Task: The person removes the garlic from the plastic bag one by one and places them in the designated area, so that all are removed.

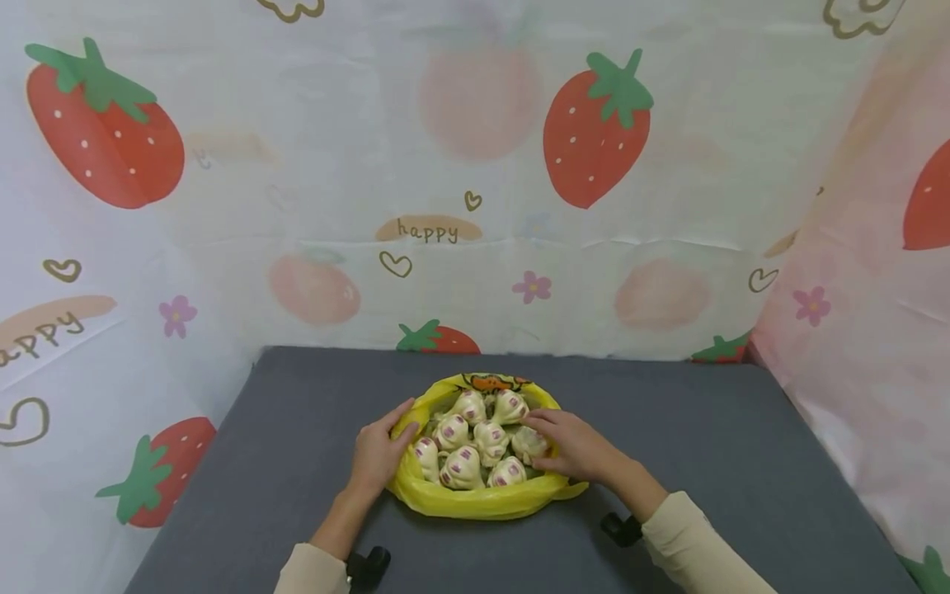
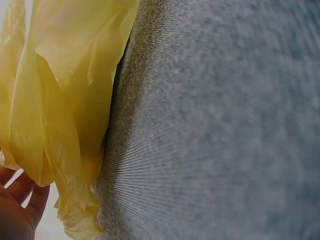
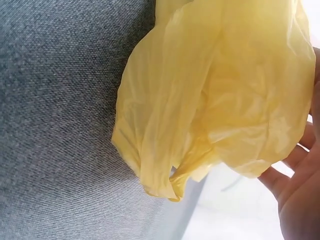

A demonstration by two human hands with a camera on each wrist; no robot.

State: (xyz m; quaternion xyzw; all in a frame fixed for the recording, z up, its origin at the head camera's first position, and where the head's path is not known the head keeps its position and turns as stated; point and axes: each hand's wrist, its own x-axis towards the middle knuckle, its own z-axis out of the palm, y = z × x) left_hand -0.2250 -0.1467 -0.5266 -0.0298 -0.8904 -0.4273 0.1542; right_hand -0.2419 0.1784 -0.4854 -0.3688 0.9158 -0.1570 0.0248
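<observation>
A yellow plastic bag point(image 1: 490, 503) lies on the table with its mouth spread wide, and several garlic bulbs point(image 1: 491, 442) with purple marks sit inside it. My left hand point(image 1: 376, 454) is at the bag's left rim, thumb over the edge and fingers extended along the outside. The left wrist view shows the spread fingers point(image 2: 35, 200) beside the yellow plastic. From the right, my right hand point(image 1: 575, 445) reaches over the rim, its fingers and thumb apart around the rightmost bulb point(image 1: 528, 445). Its fingers point(image 3: 295, 157) look spread against the bag in the right wrist view.
A dark grey cloth covers the table point(image 1: 712, 462). Behind and at both sides hangs a pale curtain point(image 1: 334, 124) printed with strawberries. Black wrist cameras point(image 1: 622, 529) sit by both sleeves. A twisted handle of the bag point(image 1: 570, 491) sticks out at the right.
</observation>
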